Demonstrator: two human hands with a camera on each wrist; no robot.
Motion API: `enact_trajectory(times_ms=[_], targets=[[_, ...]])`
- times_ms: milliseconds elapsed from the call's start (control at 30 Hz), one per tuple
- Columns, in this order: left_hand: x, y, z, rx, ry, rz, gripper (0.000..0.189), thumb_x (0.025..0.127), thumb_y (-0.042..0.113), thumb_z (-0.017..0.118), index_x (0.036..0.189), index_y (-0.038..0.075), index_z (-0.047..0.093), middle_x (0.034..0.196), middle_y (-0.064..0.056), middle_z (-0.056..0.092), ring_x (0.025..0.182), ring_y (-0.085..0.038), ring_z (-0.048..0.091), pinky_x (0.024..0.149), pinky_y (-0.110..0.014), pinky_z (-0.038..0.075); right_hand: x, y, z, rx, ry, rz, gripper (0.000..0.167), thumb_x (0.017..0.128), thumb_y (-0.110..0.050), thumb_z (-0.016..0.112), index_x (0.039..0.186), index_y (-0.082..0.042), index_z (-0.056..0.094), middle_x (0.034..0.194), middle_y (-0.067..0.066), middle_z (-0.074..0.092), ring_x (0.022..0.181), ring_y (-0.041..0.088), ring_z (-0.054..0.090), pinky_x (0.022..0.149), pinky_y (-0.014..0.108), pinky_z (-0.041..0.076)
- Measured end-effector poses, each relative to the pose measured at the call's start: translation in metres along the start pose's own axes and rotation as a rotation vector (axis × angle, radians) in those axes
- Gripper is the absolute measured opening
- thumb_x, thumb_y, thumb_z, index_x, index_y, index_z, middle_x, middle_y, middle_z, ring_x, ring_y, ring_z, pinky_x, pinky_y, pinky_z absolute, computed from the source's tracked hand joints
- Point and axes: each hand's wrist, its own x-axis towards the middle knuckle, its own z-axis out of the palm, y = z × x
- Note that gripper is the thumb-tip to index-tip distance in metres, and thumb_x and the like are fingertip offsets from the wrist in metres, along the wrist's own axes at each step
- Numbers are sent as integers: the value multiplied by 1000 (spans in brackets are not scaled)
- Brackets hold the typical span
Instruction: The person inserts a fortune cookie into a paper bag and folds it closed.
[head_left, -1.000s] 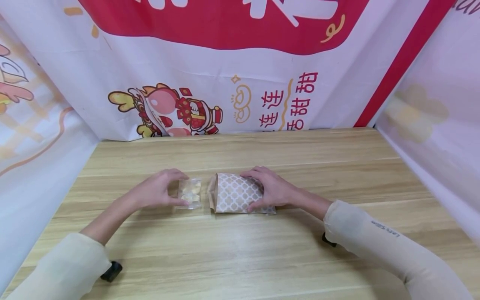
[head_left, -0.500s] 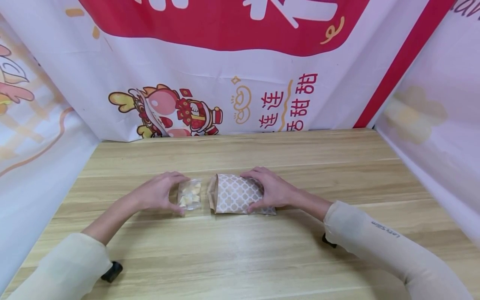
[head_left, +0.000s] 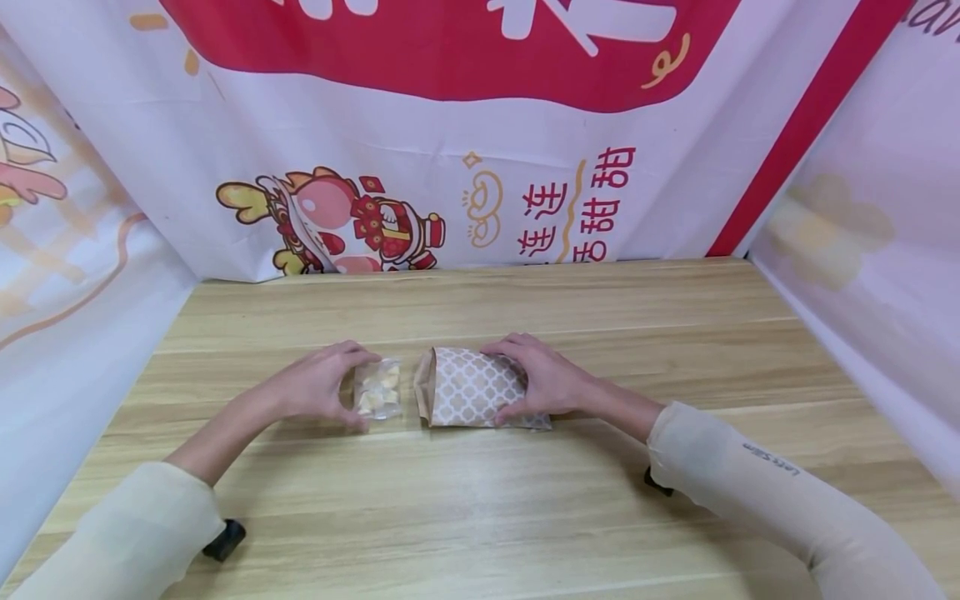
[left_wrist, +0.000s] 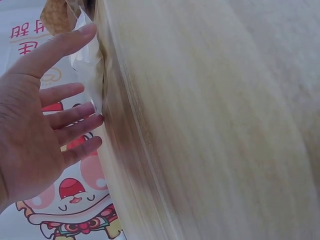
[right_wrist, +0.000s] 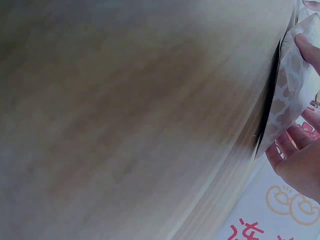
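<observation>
A small clear packet [head_left: 378, 390] of pale yellowish pieces lies on the wooden table. My left hand [head_left: 318, 382] spans its left side, thumb at the near corner and fingers at the far one. In the left wrist view those fingers [left_wrist: 75, 132] are nearly straight at the packet [left_wrist: 89, 70]. To the right lies a brown paper bag [head_left: 468, 387] with a white lattice pattern, its open mouth facing the packet across a narrow gap. My right hand [head_left: 551, 377] grips the bag by its far and near edges, as the right wrist view of the bag [right_wrist: 290, 85] also shows.
The wooden table [head_left: 480, 517] reaches up to a white printed cloth [head_left: 450, 125] with red lettering and a cartoon figure. More printed cloth [head_left: 855, 225] stands along the right, and another sheet [head_left: 67, 183] along the left.
My left thumb has moved out toward the packet's near corner, so the hand is spread wider and more of the pieces show. The right hand and the bag have stayed in place.
</observation>
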Motion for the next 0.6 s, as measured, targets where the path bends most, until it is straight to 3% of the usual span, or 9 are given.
enact_trajectory(times_ms=[300, 600], targets=[[0, 1, 0, -20, 6, 12, 87, 70, 32, 95, 141, -2, 57, 131, -21, 60, 116, -38, 59, 100, -60, 53, 1, -1, 0, 3, -5, 9, 100, 64, -39, 99, 146, -5, 55, 135, 10, 61, 126, 27, 56, 112, 46, 45], [1, 1, 0, -70, 8, -21, 81, 73, 27, 92, 141, -2, 57, 128, -18, 57, 106, -28, 60, 93, -52, 57, 1, 1, 0, 4, -8, 16, 99, 64, -39, 99, 146, -6, 55, 135, 10, 61, 126, 27, 56, 113, 46, 45]])
